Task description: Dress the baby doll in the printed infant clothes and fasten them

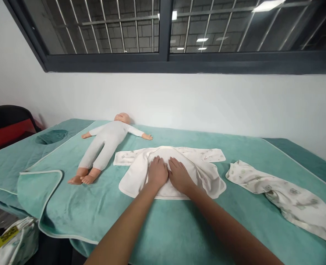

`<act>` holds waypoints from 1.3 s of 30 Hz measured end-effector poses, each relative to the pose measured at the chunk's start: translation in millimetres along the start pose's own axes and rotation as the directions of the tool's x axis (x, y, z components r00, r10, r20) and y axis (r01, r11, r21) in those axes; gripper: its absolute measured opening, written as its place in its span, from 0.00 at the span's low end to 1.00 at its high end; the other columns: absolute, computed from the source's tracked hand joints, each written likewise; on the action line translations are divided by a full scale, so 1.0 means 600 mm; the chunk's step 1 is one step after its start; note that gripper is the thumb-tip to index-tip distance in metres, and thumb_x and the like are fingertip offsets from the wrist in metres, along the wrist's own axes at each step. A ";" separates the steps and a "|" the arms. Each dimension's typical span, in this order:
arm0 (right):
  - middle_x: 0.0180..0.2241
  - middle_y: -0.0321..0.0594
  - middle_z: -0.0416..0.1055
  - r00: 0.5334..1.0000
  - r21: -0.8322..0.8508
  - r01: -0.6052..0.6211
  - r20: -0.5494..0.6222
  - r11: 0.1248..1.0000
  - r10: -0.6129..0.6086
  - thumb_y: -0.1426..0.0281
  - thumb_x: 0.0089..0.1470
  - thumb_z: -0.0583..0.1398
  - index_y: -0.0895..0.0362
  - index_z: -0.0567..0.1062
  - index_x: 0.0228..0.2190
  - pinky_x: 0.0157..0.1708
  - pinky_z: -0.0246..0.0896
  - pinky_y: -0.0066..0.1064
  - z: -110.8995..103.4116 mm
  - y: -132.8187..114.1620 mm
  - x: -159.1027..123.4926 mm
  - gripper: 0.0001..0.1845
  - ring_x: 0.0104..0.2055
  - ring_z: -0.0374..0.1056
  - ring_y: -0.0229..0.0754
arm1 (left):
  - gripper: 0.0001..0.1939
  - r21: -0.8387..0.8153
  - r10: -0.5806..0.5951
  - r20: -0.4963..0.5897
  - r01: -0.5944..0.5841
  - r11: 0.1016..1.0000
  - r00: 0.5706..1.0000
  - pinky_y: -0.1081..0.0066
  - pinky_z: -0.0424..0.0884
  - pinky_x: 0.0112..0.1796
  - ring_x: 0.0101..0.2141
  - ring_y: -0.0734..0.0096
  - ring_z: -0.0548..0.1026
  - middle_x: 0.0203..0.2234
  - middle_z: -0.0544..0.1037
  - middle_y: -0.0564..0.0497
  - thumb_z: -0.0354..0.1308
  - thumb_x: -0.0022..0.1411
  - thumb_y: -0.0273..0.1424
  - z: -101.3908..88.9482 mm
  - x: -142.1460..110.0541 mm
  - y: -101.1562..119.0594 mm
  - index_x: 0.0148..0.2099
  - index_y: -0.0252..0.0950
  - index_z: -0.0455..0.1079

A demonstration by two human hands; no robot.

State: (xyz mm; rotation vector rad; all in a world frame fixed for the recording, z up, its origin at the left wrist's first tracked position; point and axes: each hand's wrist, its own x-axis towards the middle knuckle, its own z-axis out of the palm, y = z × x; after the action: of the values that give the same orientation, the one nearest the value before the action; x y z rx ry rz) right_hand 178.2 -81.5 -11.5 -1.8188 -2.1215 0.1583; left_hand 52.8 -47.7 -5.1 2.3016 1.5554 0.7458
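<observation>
on the surface [251, 149] (a wall [207, 103] behind it), a doll [107, 134] lies left of the shirt [137, 178], the other garment [295, 198] right.

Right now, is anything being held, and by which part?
Nothing is held: the left hand and right hand rest palms down on the middle of the spread white long-sleeved cloth garment.

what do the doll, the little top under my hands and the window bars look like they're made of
Doll: probably matte vinyl or rubber at the feet, going by moulded toes; body apparently soft white fabric.
Top: thin, matte woven or knit cotton, judging by soft folds.
Bars: likely metal, from their bright glints.
</observation>
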 end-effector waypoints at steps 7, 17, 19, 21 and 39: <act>0.65 0.56 0.53 0.984 -0.054 -0.174 -0.054 0.983 0.171 0.58 0.65 0.44 0.71 0.55 0.63 0.66 0.40 0.43 0.009 0.090 0.085 0.35 0.68 0.47 0.52 | 0.28 0.162 -0.020 0.029 0.015 0.987 0.999 0.48 0.50 0.62 0.63 0.48 0.57 0.62 0.62 0.31 0.39 0.70 0.37 0.025 0.047 -0.037 0.63 0.23 0.58; 0.68 0.52 0.45 0.976 0.027 -0.204 -0.066 0.979 0.206 0.56 0.64 0.44 0.68 0.49 0.66 0.67 0.36 0.41 0.006 0.122 0.092 0.38 0.70 0.41 0.49 | 0.30 0.226 0.005 0.029 -0.011 0.974 1.000 0.55 0.52 0.62 0.64 0.50 0.55 0.64 0.58 0.33 0.36 0.70 0.37 0.023 0.086 -0.052 0.68 0.25 0.50; 0.67 0.52 0.46 0.976 0.044 -0.212 -0.051 0.976 0.214 0.56 0.65 0.43 0.69 0.50 0.65 0.67 0.36 0.40 0.003 0.119 0.091 0.37 0.69 0.42 0.49 | 0.30 0.238 -0.015 0.065 -0.001 0.971 0.998 0.56 0.53 0.62 0.64 0.50 0.56 0.64 0.59 0.33 0.36 0.71 0.37 0.023 0.087 -0.052 0.68 0.26 0.52; 0.67 0.53 0.47 0.975 0.054 -0.218 -0.026 0.975 0.219 0.57 0.65 0.43 0.70 0.50 0.65 0.67 0.36 0.40 0.002 0.117 0.092 0.37 0.69 0.43 0.49 | 0.29 0.251 -0.045 0.092 0.020 0.968 0.995 0.55 0.54 0.62 0.64 0.51 0.57 0.63 0.60 0.35 0.35 0.71 0.37 0.023 0.088 -0.051 0.67 0.27 0.54; 0.67 0.55 0.48 0.955 -0.071 -0.297 -0.039 0.952 0.295 0.59 0.66 0.40 0.70 0.51 0.65 0.67 0.33 0.43 0.004 0.087 0.083 0.36 0.70 0.40 0.53 | 0.31 0.280 -0.080 0.067 0.059 0.958 0.995 0.56 0.56 0.62 0.63 0.53 0.58 0.63 0.61 0.36 0.34 0.71 0.38 0.021 0.053 -0.039 0.66 0.22 0.54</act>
State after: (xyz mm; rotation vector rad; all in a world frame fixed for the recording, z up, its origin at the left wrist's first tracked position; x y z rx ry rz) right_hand 220.5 -23.4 -20.3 -2.1646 -1.8472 0.1247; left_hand 51.0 -8.9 -18.6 2.4185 1.7934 0.4381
